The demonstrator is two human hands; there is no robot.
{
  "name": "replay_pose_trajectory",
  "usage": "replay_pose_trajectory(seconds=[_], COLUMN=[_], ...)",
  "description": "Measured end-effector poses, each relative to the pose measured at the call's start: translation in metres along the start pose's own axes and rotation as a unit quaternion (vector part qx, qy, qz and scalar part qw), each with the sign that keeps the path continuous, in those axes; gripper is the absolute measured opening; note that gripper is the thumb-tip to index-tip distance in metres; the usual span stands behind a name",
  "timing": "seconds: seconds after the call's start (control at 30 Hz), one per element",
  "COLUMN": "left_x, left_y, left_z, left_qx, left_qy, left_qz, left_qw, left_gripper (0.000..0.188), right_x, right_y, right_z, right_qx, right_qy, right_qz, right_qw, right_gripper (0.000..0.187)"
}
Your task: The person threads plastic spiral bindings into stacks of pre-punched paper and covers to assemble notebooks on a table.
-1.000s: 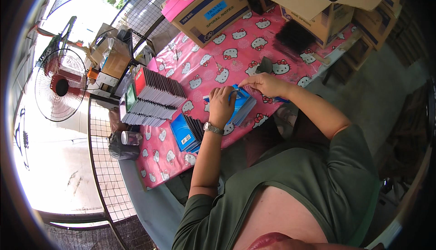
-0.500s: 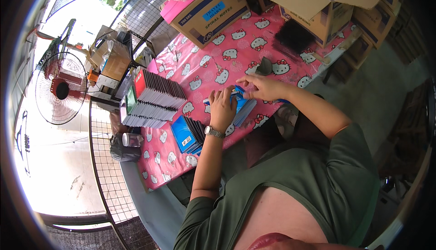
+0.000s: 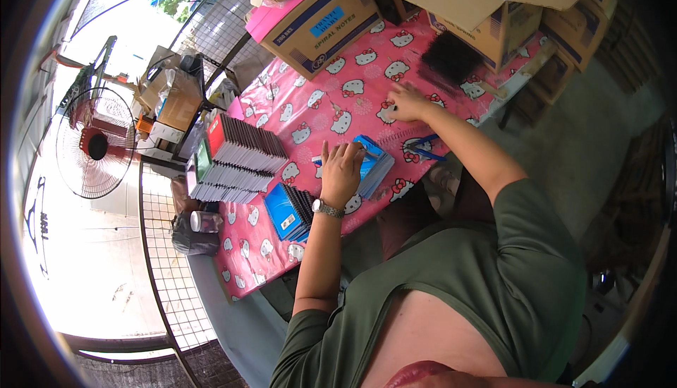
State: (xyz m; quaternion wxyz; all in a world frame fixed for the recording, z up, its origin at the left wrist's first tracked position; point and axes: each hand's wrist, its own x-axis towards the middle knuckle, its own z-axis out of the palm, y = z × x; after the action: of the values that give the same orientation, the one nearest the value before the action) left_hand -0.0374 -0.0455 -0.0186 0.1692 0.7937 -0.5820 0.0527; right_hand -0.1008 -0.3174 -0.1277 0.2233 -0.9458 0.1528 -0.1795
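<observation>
Left hand: the left hand (image 3: pixel 341 171) lies flat on a blue notebook (image 3: pixel 371 164), fingers spread a bit apart, pressing it down.
Right hand: the right hand (image 3: pixel 407 101) reaches out over the pink tablecloth (image 3: pixel 317 106). Its fingers look bent down to the cloth. I cannot tell if they pinch anything.
Where the notebook is: near the front edge of the table, under the left hand, on top of one or two more like it.
How it will handle: I think it is light and a bit bendy, like thin card and paper. The cover looks smooth, so it may slide on the shiny cloth. Best to hold it by a long edge, or flat from the top.
Blue-handled tool: the blue-handled tool (image 3: pixel 423 147) lies just beside the notebook. It looks like pliers, hard and metal.
Stacks: a big pile of notebooks (image 3: pixel 236 166) stands to the left, and a small blue stack (image 3: pixel 290 211) is nearer.
Boxes: cardboard boxes (image 3: pixel 324 17) sit at the far side, stiff and brown.
Black pad: the fuzzy black pad (image 3: pixel 451 56) looks soft.
</observation>
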Motion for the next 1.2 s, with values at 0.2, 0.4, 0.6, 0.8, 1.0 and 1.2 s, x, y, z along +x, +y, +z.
replay_pose_trajectory(seconds=[0.2, 0.4, 0.6, 0.8, 1.0, 1.2], left_x=[-0.034, -0.014, -0.014, -0.023, -0.022, -0.021], left_y=[-0.007, -0.011, -0.017, -0.043, -0.039, -0.046], left_z=[-0.011, 0.003, 0.002, -0.005, -0.013, -0.009], left_qx=[0.092, -0.038, -0.09, -0.136, -0.232, -0.257], left_qy=[0.088, 0.083, 0.106, 0.095, 0.04, 0.037], left_qz=[-0.072, -0.025, -0.033, -0.081, -0.14, -0.123], left_qw=[0.989, 0.996, 0.99, 0.983, 0.962, 0.958], left_gripper=[0.024, 0.028, 0.023, 0.024, 0.019, 0.02], right_x=[0.015, 0.014, 0.014, 0.019, 0.03, 0.031], right_y=[-0.051, -0.075, -0.081, -0.082, -0.102, -0.103], right_z=[-0.041, -0.069, -0.081, -0.074, -0.081, -0.073], right_qx=[0.321, 0.447, 0.255, 0.478, 0.268, 0.443], right_qy=[-0.28, -0.416, -0.413, -0.394, -0.414, -0.43], right_qz=[0.007, -0.059, -0.097, -0.055, -0.093, -0.085], right_qw=[0.905, 0.79, 0.869, 0.783, 0.865, 0.782], right_gripper=[0.047, 0.055, 0.052, 0.054, 0.055, 0.054])
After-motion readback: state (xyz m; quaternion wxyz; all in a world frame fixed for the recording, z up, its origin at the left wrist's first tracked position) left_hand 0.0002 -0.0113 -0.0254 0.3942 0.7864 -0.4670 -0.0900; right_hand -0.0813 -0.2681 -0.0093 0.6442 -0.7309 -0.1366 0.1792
